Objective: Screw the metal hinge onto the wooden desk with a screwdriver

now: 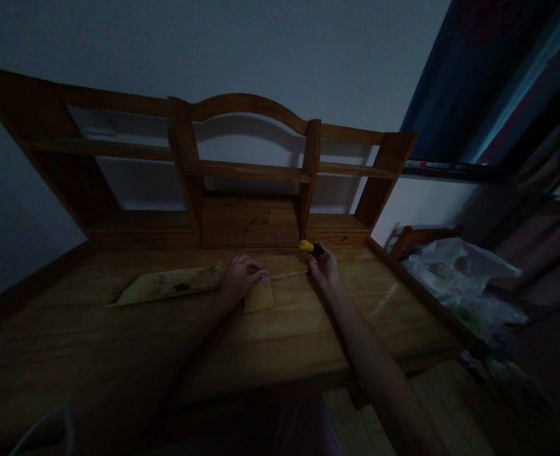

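Observation:
My right hand [325, 269] is closed around the black end of a screwdriver [305, 245] with a yellow and black handle. Its thin shaft points left, raised a little over the desk. My left hand [240, 277] is closed, thumb and fingers pinched at a small shiny metal fitting [262, 278]; the dim light hides the fitting's exact shape. Under those fingertips lies a small, squarish pale wooden piece [260, 297]. A thin wooden strip [288, 273] runs from there toward my right hand. Left of my left hand lies a long, rough-edged board [166, 284] with a dark knot.
The wooden desk [280, 348] has a shelf unit [251, 168] at its back, against the wall. Right of the desk, plastic bags [460, 272] rest near a wooden chair back [427, 235]. A pale, curved cable-like thing [66, 418] shows at lower left. A dark curtain [455, 82] hangs at upper right.

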Tool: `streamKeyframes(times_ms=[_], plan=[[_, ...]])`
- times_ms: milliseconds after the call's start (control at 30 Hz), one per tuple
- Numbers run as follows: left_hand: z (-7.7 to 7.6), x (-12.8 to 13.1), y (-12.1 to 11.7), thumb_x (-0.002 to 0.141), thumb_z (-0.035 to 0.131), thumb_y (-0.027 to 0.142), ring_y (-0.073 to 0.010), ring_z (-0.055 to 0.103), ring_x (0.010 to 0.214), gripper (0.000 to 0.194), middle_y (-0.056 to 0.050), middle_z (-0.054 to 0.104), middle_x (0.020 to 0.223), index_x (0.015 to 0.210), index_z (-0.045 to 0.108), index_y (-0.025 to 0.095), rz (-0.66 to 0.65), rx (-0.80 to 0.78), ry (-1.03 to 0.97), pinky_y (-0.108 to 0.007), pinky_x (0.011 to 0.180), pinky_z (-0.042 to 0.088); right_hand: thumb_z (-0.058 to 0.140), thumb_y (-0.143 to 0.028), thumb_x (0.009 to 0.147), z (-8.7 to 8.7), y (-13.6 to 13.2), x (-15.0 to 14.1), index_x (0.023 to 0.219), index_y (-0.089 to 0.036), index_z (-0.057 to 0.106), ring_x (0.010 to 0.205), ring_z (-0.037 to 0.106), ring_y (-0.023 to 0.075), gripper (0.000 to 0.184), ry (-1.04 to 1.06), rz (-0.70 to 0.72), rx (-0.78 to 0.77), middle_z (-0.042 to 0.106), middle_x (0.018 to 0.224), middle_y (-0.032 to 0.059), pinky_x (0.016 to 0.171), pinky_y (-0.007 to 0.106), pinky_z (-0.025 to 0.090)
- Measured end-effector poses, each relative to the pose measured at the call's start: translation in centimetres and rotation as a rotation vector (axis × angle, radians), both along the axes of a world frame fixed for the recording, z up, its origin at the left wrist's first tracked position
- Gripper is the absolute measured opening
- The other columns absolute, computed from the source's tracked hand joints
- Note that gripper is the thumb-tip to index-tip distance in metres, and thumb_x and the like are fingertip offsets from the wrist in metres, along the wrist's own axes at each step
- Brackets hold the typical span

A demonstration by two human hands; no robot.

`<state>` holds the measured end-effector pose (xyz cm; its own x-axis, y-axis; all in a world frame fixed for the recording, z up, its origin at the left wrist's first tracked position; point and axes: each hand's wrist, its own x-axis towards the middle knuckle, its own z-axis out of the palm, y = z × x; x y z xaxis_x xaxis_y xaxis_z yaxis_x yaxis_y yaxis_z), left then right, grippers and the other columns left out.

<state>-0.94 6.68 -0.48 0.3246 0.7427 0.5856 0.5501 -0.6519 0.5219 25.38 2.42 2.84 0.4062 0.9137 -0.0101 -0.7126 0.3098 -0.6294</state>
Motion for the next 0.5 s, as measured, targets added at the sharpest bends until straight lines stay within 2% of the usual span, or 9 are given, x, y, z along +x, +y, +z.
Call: streamKeyframes(times_ms=[233,500], plan=[[0.50,-0.59,0.35,0.089,0.070,0.036,-0.0245,0.065,0.102,0.013,-0.003,0.076,0.099,0.089,0.078,0.026,-0.151,-0.014,0.059,-0.045,0.099,0.044,0.065,-0.021,0.089,0.27,-0.16,-0.06,0.090,-0.021,0.062,0.057,0.064,0.0121,0.003,0.015,0.014,-0.074,0.067,0.069,-0.0007,0.049,0.020,0.058],[-0.14,-0.36,0.59,0.083,0.077,0.042,-0.0235,0.066,0.092,0.018,-0.003,0.075,0.087,0.079,0.077,0.024,-0.066,0.016,-0.028,-0.042,0.093,0.047,0.062,-0.031,0.097,0.49,-0.45,-0.20,0.095,-0.013,0.064,0.058,0.061,0.0080,0.019,0.016,0.014,-0.107,0.065,0.076,-0.0013,0.051,0.020,0.054]])
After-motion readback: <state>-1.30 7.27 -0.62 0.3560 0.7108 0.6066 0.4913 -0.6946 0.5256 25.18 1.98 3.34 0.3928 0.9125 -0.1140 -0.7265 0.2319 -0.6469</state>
